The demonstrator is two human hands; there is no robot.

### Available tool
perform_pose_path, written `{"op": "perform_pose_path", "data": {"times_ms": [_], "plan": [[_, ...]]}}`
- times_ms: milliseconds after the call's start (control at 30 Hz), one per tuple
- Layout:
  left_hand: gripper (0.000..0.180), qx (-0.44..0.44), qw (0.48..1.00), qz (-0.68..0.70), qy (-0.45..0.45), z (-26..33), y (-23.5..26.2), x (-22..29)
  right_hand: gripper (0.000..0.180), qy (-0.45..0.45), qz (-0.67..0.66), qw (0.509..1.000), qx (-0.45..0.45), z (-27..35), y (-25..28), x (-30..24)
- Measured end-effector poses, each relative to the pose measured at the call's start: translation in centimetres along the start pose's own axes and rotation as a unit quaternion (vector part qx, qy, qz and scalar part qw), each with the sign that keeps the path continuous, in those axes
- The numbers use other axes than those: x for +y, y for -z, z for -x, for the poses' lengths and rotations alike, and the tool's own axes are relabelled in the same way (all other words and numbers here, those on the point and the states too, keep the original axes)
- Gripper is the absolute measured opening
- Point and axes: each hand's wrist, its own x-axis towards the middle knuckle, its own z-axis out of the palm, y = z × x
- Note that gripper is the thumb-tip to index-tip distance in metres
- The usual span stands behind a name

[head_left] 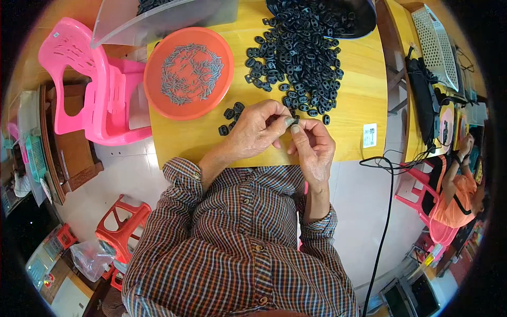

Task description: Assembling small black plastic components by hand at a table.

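My left hand [256, 131] and my right hand [315, 154] meet over the near part of the yellow table, fingertips pinched together. Between them is a small black plastic piece [294, 121], mostly covered by the fingers. Just beyond lies a big heap of black oval pieces with two holes [301, 58], spilling from a dark basin [364, 30]. A few similar black pieces [229, 113] lie beside my left hand. Farther left, a round orange-red tray [153, 98] holds many small grey pins or screws [203, 89]; their exact kind is too small to tell.
A translucent bin [211, 16] stands at the far left of the yellow table [351, 142]. A pink chair [100, 100] is to the left, a red stool [121, 227] lower left. A black cable [388, 222] hangs at right. Another person [454, 198] sits far right.
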Motion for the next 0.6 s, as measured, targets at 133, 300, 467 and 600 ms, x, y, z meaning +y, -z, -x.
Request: {"op": "perform_pose_path", "data": {"times_ms": [133,300,467,600], "plan": [[0.011,0.002,1.0,0.008,0.003,0.0,0.1,-0.2,0.01,-0.013,0.001,1.0,-0.001,-0.1,0.1,-0.2],[0.015,-0.021,1.0,0.003,0.011,-0.1,0.3,0.1,0.012,-0.061,-0.011,0.998,0.01,0.0,0.3,-0.5],[0.017,-0.016,0.999,0.038,-0.001,0.1,0.5,-1.0,0.013,-0.073,-0.047,0.996,0.012,-0.3,0.4,-0.1],[0.015,-0.021,0.999,0.033,-0.001,0.1,0.6,-0.5,0.014,-0.076,-0.069,0.995,0.008,-0.3,0.3,0.0]]}}
